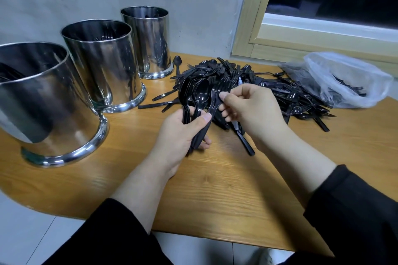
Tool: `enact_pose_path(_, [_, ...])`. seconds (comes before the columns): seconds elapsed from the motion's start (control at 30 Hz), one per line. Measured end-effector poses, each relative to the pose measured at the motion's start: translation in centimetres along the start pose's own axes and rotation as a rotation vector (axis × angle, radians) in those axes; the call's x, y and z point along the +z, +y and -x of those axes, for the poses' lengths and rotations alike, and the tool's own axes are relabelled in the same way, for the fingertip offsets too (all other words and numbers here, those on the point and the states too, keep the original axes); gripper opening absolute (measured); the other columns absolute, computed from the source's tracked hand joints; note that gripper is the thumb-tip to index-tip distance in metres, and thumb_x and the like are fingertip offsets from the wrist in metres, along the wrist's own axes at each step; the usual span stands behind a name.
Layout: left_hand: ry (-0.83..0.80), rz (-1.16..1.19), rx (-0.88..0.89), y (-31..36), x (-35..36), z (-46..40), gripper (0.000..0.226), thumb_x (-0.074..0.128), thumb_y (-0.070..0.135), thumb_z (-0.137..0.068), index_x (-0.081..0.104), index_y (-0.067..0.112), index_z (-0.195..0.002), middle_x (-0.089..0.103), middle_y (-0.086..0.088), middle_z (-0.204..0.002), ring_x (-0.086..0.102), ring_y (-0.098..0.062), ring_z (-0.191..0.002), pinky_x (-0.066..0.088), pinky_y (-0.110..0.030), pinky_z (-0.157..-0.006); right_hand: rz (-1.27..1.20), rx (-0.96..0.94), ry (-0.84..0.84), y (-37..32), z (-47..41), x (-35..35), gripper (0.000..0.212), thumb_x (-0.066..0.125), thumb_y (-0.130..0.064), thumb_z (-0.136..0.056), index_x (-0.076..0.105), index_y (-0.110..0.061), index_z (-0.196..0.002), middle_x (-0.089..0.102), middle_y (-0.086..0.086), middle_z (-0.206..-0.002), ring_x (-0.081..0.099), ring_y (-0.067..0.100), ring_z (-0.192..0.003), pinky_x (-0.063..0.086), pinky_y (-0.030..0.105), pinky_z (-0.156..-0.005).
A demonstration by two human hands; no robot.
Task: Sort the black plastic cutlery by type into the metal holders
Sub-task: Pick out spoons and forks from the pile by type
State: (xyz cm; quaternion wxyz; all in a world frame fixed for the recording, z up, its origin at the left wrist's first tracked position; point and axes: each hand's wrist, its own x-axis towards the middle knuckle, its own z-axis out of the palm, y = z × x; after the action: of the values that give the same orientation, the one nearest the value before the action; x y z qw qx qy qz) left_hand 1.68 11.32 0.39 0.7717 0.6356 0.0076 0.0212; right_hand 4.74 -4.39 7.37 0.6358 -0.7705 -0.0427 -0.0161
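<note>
My left hand (183, 131) grips a fanned bunch of black plastic spoons (201, 92) and forks by their handles, just above the wooden table (215, 189). My right hand (247, 107) pinches the neck of a black fork (217, 94) at the right side of that bunch. Behind both hands lies a big heap of mixed black cutlery (269, 90). Three shiny metal holders stand along the left: a near one (43, 103) with dark handles inside, a middle one (103, 64) showing fork tines, and a far one (148, 41).
A clear plastic bag (344, 79) holding more forks lies at the table's right, under a wooden window frame (323, 38). A lone spoon (177, 63) lies beside the far holder. The table's rounded front edge gives onto a pale tiled floor.
</note>
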Motion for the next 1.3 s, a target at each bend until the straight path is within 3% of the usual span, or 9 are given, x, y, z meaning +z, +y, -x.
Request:
enact_pose_path(0.13, [-0.031, -0.05, -0.001, -0.1, -0.1, -0.1, 0.013, 0.075, 0.02, -0.094, 0.066, 0.013, -0.101, 0.064, -0.007, -0.07, 0.063, -0.021, -0.059, 0.051, -0.033, -0.051, 0.025, -0.019, -0.007, 0.4, -0.3, 0.4, 0.018, 0.07, -0.015, -0.094, 0.065, 0.001, -0.089, 0.072, 0.01, -0.069, 0.063, 0.02, -0.058, 0.056, 0.03, -0.057])
enact_pose_path(0.3, [0.017, -0.054, 0.015, -0.3, -0.4, -0.3, 0.016, 0.071, 0.019, -0.096, 0.066, 0.006, -0.104, 0.056, -0.005, -0.064, 0.053, -0.017, -0.051, 0.041, -0.028, -0.044, 0.463, -0.161, 0.17, 1.3, -1.6, -3.2, 0.037, 0.058, -0.04, -0.099, 0.067, -0.013, -0.075, 0.067, -0.004, -0.059, 0.057, 0.013, -0.051, 0.046, 0.03, -0.056])
enact_pose_path(0.4, [0.027, -0.046, 0.008, -0.3, -0.4, -0.4, 0.019, 0.072, 0.021, -0.096, 0.066, 0.005, -0.105, 0.056, -0.009, -0.067, 0.052, -0.018, -0.052, 0.04, -0.029, -0.045, 0.724, -0.141, 0.097, 2.7, -1.3, -5.6, 0.03, 0.06, -0.042, -0.098, 0.067, -0.022, -0.077, 0.063, -0.005, -0.06, 0.054, 0.012, -0.052, 0.039, 0.026, -0.054])
enact_pose_path(0.53, [0.001, -0.095, 0.023, -0.4, -0.2, -0.3, 0.012, 0.072, 0.019, -0.096, 0.065, 0.009, -0.098, 0.055, -0.005, -0.064, 0.051, -0.019, -0.052, 0.04, -0.031, -0.046, 0.94, -0.136, 0.028, 4.4, 0.3, -6.9, 0.017, 0.062, -0.039, -0.097, 0.068, -0.025, -0.089, 0.07, -0.006, -0.077, 0.063, 0.012, -0.067, 0.048, 0.031, -0.063])
enact_pose_path(0.67, [-0.001, -0.153, 0.047, -0.3, 0.2, -0.1, 0.013, 0.072, 0.019, -0.096, 0.064, 0.009, -0.099, 0.054, -0.008, -0.062, 0.051, -0.02, -0.052, 0.041, -0.032, -0.046, 0.988, -0.113, 0.148, 5.4, 1.2, -9.2, 0.016, 0.065, -0.036, -0.095, 0.067, -0.019, -0.093, 0.069, -0.002, -0.089, 0.063, 0.022, -0.081, 0.042, 0.032, -0.066])
enact_pose_path(0.87, [0.006, -0.036, 0.025, -0.8, 4.6, 0.7, 0.015, 0.073, 0.022, -0.095, 0.066, 0.011, -0.104, 0.057, -0.002, -0.059, 0.052, -0.018, -0.052, 0.042, -0.03, -0.047, 1.057, -0.049, 0.134, 7.3, 0.9, -10.1, 0.049, 0.069, -0.055, -0.088, 0.067, -0.016, -0.118, 0.07, 0.008, -0.11, 0.067, 0.029, -0.096, 0.054, 0.036, -0.077])
enact_pose_path(1.03, [-0.007, -0.024, 0.007, -1.6, 6.2, 1.0, 0.01, 0.072, 0.021, -0.096, 0.066, 0.015, -0.101, 0.059, 0.003, -0.06, 0.053, -0.017, -0.053, 0.04, -0.029, -0.046, 1.026, -0.008, 0.224, 7.9, -0.4, -10.1, 0.043, 0.062, -0.05, -0.094, 0.062, -0.017, -0.12, 0.069, 0.008, -0.11, 0.064, 0.031, -0.097, 0.043, 0.032, -0.07])
enact_pose_path(1.17, [-0.026, -0.02, -0.004, -1.6, 5.8, 1.1, 0.012, 0.072, 0.023, -0.096, 0.064, 0.015, -0.101, 0.058, 0.002, -0.061, 0.054, -0.016, -0.054, 0.04, -0.03, -0.047, 1.02, 0.067, 0.241, 8.1, -1.2, -10.6, 0.049, 0.062, -0.056, -0.092, 0.064, -0.017, -0.121, 0.072, 0.01, -0.107, 0.065, 0.034, -0.103, 0.044, 0.034, -0.072])
enact_pose_path(1.3, [-0.024, -0.014, -0.014, -1.6, 5.8, 1.1, 0.014, 0.072, 0.023, -0.096, 0.064, 0.014, -0.103, 0.058, 0.003, -0.061, 0.053, -0.016, -0.054, 0.04, -0.031, -0.048, 0.986, 0.094, 0.226, 8.2, -1.2, -10.8, 0.043, 0.063, -0.053, -0.093, 0.068, -0.02, -0.119, 0.073, 0.008, -0.099, 0.066, 0.032, -0.095, 0.041, 0.031, -0.069])
